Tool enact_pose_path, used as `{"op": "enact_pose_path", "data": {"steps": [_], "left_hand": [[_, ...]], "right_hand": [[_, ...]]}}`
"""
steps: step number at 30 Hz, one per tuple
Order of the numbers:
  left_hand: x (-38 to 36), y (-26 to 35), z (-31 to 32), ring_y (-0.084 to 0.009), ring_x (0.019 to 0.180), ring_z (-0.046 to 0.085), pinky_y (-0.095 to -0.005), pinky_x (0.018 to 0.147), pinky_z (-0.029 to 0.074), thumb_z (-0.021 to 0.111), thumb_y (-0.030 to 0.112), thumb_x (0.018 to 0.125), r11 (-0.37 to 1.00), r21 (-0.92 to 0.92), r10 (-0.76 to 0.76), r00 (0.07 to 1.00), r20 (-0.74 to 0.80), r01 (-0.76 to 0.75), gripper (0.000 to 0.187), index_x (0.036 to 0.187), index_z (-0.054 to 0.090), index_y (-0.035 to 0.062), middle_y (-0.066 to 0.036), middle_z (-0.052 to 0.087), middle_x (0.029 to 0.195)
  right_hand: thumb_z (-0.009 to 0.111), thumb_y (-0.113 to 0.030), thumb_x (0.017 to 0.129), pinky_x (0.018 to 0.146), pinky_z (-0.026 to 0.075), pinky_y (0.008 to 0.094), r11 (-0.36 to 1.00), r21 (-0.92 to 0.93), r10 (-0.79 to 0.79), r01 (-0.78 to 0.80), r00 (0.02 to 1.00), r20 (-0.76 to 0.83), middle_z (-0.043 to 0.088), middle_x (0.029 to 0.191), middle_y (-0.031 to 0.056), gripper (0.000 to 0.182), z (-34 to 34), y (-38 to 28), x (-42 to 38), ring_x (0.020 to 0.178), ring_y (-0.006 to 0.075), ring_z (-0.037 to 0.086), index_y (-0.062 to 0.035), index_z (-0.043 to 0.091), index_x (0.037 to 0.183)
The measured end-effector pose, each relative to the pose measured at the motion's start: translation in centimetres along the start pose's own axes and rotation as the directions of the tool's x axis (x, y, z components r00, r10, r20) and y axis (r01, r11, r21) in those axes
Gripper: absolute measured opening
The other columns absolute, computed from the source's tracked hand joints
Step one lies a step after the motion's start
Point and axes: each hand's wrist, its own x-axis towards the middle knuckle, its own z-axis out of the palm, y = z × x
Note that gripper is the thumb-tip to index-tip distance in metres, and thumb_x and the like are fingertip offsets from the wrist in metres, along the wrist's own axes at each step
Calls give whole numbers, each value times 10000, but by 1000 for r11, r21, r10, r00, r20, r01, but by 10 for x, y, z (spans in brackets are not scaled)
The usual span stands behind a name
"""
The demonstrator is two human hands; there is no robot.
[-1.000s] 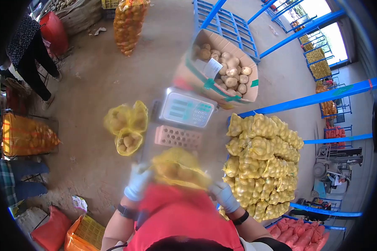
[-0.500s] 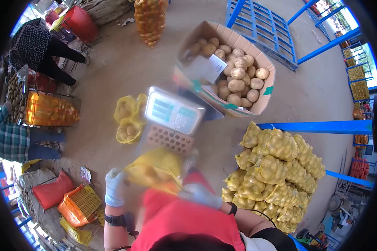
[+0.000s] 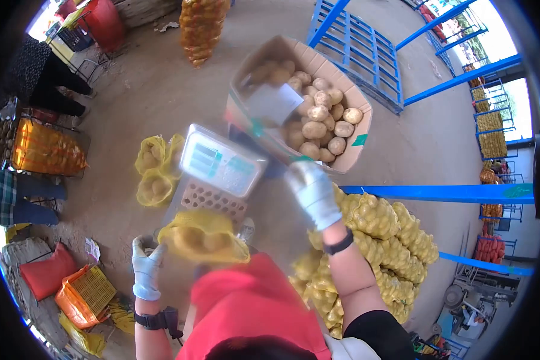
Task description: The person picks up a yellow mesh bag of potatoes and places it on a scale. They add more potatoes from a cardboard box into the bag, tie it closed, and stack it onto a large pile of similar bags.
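A yellow mesh bag with several potatoes in it lies just before my body, at the near end of the scale. My left hand, in a pale glove, is closed at the left end of this bag, with the thumb against the netting. My right hand, also gloved, reaches forward beside the near corner of the cardboard box; its fingers look apart and hold nothing, though they are slightly blurred. Several loose potatoes fill the box. The white digital scale stands between the box and the mesh bag.
Two small yellow bags of potatoes rest left of the scale. Stacked full mesh bags rise at the right, below a blue beam. A blue pallet is behind the box. Other people stand at far left.
My right hand has left the mesh bag and moved forward and right toward the box. My left hand stays at the bag, slightly further left. The whole view has shifted left.
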Motion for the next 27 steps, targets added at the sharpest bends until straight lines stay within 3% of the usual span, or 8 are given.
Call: {"op": "enact_pose_path", "data": {"steps": [2, 5, 8, 13, 17, 19, 24, 27], "left_hand": [[-8, -11, 1, -58, 572, 473, -198, 468, 391, 721, 160, 799, 990, 86, 123, 977, -177, -109, 449, 1154, 474, 40, -13, 528, 833], [-19, -32, -5, -56, 647, 491, -193, 502, 410, 707, 214, 819, 975, 199, 146, 963, -225, -101, 533, 1236, 429, 33, -23, 535, 919], [-35, -49, 4, -64, 664, 509, -198, 510, 422, 676, 266, 845, 980, 188, 98, 978, -182, -64, 494, 1214, 444, 33, -22, 546, 914], [-57, -22, 36, -112, 621, 572, -247, 483, 460, 597, 392, 897, 971, 34, -239, 967, 86, 237, 428, 1113, 520, 31, -38, 574, 836], [-39, -19, 56, -103, 581, 575, -246, 489, 462, 596, 344, 905, 942, 159, -329, 913, 241, 297, 350, 1034, 586, 19, -38, 615, 766], [-35, -46, 62, -99, 575, 577, -240, 501, 462, 593, 283, 906, 965, 47, -261, 936, 234, 257, 281, 995, 603, 17, -31, 623, 762], [-35, -50, 48, -85, 574, 552, -233, 520, 450, 586, 169, 899, 979, 10, -198, 946, 257, 203, 167, 968, 618, 20, -9, 617, 746], [-35, -57, 38, -79, 573, 538, -230, 523, 445, 585, 166, 898, 984, -44, -155, 952, 264, 173, 163, 964, 617, 20, -4, 610, 736]], "right_hand": [[693, -225, 768, 879, 458, 434, 937, -327, 81, -124, 986, -144, 517, 1202, 202, 488, -17, 42, 59, 1049, 388, 540, -65, 536, 1201], [654, -168, 744, 981, 336, 612, 629, -774, 86, 75, 982, 166, 221, 1490, 155, 615, -7, 89, 118, 1328, 415, 279, -231, 483, 1331], [600, -222, 810, 955, 369, 563, 307, -876, -27, 373, 923, 384, 289, 1475, 119, 491, 18, 135, 141, 1310, 402, 304, -276, 519, 1291], [788, -294, 605, 881, 441, 426, 483, -809, -19, 335, 928, 372, 444, 1293, 130, 624, -17, 100, 136, 1156, 344, 447, -224, 579, 1189], [863, -224, 566, 893, 466, 425, 968, -250, -43, -2, 984, -171, 509, 1131, 159, 627, -24, 62, 91, 1035, 308, 539, -93, 562, 1101], [869, -253, 616, 917, 469, 322, 655, 692, 192, -303, 953, 236, 532, 1154, 77, 701, -26, -5, 42, 1025, 182, 556, -33, 494, 1165], [876, -300, 607, 909, 439, 323, 36, 710, -537, -703, 586, 607, 556, 1106, 91, 708, 61, -127, -48, 1029, 191, 543, -28, 521, 1156], [846, -269, 624, 913, 434, 368, 599, 657, -280, -459, 648, 708, 556, 1104, 137, 607, 115, -129, -64, 1040, 267, 544, -42, 566, 1112]]}}
